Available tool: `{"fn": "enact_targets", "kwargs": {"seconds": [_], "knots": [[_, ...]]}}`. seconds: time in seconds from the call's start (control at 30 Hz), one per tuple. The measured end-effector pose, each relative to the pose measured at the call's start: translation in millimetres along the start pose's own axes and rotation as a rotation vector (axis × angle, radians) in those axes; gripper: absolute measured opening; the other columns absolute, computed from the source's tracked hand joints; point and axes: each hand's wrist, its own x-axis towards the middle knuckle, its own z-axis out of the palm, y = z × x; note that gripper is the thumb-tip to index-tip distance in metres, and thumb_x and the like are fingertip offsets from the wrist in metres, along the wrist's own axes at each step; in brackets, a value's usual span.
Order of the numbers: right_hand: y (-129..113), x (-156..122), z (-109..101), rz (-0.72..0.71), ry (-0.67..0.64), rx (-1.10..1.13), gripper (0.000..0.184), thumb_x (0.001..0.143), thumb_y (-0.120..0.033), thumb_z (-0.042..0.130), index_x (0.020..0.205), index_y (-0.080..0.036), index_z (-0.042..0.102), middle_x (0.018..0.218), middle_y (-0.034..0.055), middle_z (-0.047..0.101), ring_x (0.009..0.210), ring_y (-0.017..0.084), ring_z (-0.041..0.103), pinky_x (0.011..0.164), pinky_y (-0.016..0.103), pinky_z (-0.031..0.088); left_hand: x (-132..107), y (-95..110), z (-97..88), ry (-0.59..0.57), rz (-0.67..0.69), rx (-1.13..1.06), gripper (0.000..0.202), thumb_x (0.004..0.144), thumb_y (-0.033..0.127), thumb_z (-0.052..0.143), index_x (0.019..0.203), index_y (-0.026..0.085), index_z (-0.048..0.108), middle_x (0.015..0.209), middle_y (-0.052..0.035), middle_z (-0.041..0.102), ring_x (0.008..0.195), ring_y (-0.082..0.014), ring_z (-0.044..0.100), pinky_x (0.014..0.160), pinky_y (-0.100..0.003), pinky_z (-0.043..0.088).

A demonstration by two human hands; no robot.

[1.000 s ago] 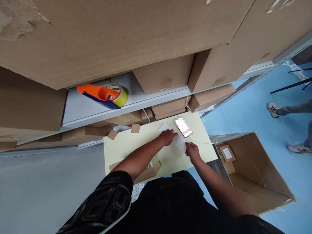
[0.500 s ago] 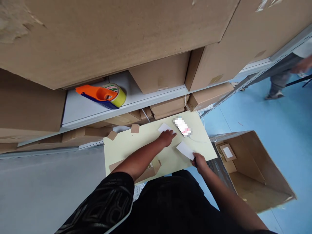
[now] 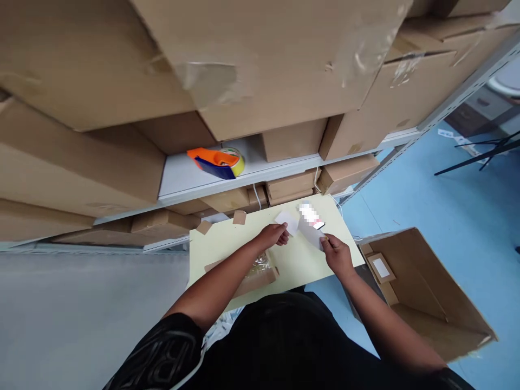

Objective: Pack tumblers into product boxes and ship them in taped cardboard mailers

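Observation:
My left hand (image 3: 273,236) is curled over the pale yellow table (image 3: 227,250), its fingertips pinching the edge of a small white paper (image 3: 287,222). My right hand (image 3: 336,254) holds a second white paper sheet (image 3: 309,235) lifted a little off the table. A phone (image 3: 312,216) with a white cable lies just behind both papers. A small open cardboard box (image 3: 255,275) with clear plastic in it sits under my left forearm.
A metal shelf (image 3: 190,181) behind the table carries an orange tape dispenser (image 3: 217,161) and many large cardboard boxes (image 3: 264,59). An open cardboard box (image 3: 426,295) stands on the blue floor at right. Two small cardboard scraps (image 3: 239,217) lie on the table's far edge.
My right hand lifted one white sheet away from the other, drew it toward me, then brought it back up near the phone. My left hand stayed on the first paper. The view tilted.

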Motion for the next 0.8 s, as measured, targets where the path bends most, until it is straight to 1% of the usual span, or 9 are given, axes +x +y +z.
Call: {"fn": "enact_targets", "kwargs": {"seconds": [0.1, 0.2, 0.33, 0.43, 0.53, 0.6, 0.67, 0.73, 0.8], "knots": [[-47, -15, 13, -0.345, 0.037, -0.079, 0.031, 0.1, -0.041, 0.052, 0.113, -0.023, 0.074, 0.106, 0.0087, 0.077, 0.098, 0.026, 0.071, 0.088, 0.039, 0.056, -47, -2, -19.4, -0.055, -0.04, -0.378, 0.072, 0.088, 0.082, 0.044, 0.083, 0.014, 0.068, 0.08, -0.0111, 0.074, 0.073, -0.021, 0.072, 0.071, -0.033, 0.056], [-88, -37, 30, -0.629, 0.027, -0.122, 0.027, 0.098, -0.027, 0.055, 0.119, -0.027, 0.073, 0.112, 0.0081, 0.077, 0.104, 0.025, 0.071, 0.094, 0.043, 0.057, -95, -4, -40.9, -0.073, 0.001, -0.562, 0.073, 0.086, 0.083, 0.046, 0.082, 0.014, 0.069, 0.077, -0.0116, 0.073, 0.072, -0.0209, 0.072, 0.07, -0.033, 0.057], [-130, -62, 57, -0.805, -0.036, -0.148, 0.033, 0.093, -0.019, 0.057, 0.12, -0.03, 0.072, 0.12, 0.0067, 0.074, 0.115, 0.026, 0.069, 0.103, 0.048, 0.056, -154, -18, -71.2, 0.055, 0.141, -0.71, 0.052, 0.083, 0.067, 0.065, 0.087, 0.015, 0.067, 0.077, -0.0094, 0.073, 0.07, -0.0218, 0.07, 0.067, -0.035, 0.057], [-149, -75, 82, -0.692, -0.016, -0.081, 0.035, 0.091, -0.023, 0.059, 0.124, -0.029, 0.07, 0.131, 0.0085, 0.069, 0.125, 0.028, 0.063, 0.11, 0.053, 0.051, -192, -36, -92.7, 0.189, 0.277, -0.708, 0.038, 0.074, 0.049, 0.08, 0.084, 0.016, 0.066, 0.08, -0.0063, 0.072, 0.076, -0.0206, 0.07, 0.071, -0.033, 0.056], [-161, -89, 113, -0.329, -0.085, 0.147, 0.045, 0.088, -0.035, 0.064, 0.132, -0.024, 0.062, 0.134, 0.0135, 0.067, 0.117, 0.03, 0.066, 0.1, 0.053, 0.056, -224, -50, -108.9, 0.258, 0.392, -0.648, 0.04, 0.072, 0.049, 0.081, 0.089, 0.014, 0.069, 0.084, -0.0055, 0.071, 0.078, -0.0183, 0.067, 0.076, -0.033, 0.054], [-172, -101, 134, -0.118, -0.307, 0.363, 0.048, 0.085, -0.044, 0.069, 0.128, -0.022, 0.062, 0.126, 0.0147, 0.07, 0.106, 0.029, 0.07, 0.09, 0.047, 0.06, -241, -56, -115.0, 0.287, 0.459, -0.618, 0.04, 0.074, 0.049, 0.08, 0.09, 0.014, 0.07, 0.083, -0.0044, 0.07, 0.074, -0.0162, 0.065, 0.075, -0.032, 0.053], [-188, -114, 152, -0.019, -0.517, 0.538, 0.049, 0.083, -0.053, 0.073, 0.118, -0.02, 0.066, 0.116, 0.0137, 0.073, 0.1, 0.028, 0.071, 0.085, 0.042, 0.06, -254, -59, -117.5, 0.308, 0.496, -0.577, 0.038, 0.076, 0.049, 0.079, 0.085, 0.014, 0.069, 0.077, -0.003, 0.068, 0.071, -0.0149, 0.062, 0.074, -0.03, 0.051], [-207, -124, 167, 0.027, -0.577, 0.646, 0.049, 0.081, -0.059, 0.075, 0.109, -0.019, 0.069, 0.1, 0.0109, 0.075, 0.09, 0.025, 0.071, 0.08, 0.038, 0.059, -263, -60, -117.5, 0.326, 0.512, -0.518, 0.037, 0.077, 0.051, 0.077, 0.08, 0.015, 0.068, 0.073, -0.0022, 0.066, 0.069, -0.015, 0.061, 0.073, -0.03, 0.051], [-226, -127, 177, 0.081, -0.509, 0.724, 0.047, 0.079, -0.059, 0.078, 0.102, -0.018, 0.07, 0.086, 0.007, 0.074, 0.072, 0.02, 0.068, 0.071, 0.034, 0.058, -269, -60, -117.0, 0.349, 0.515, -0.472, 0.038, 0.078, 0.052, 0.076, 0.08, 0.015, 0.068, 0.071, -0.0017, 0.065, 0.069, -0.0155, 0.061, 0.072, -0.03, 0.05]]}}
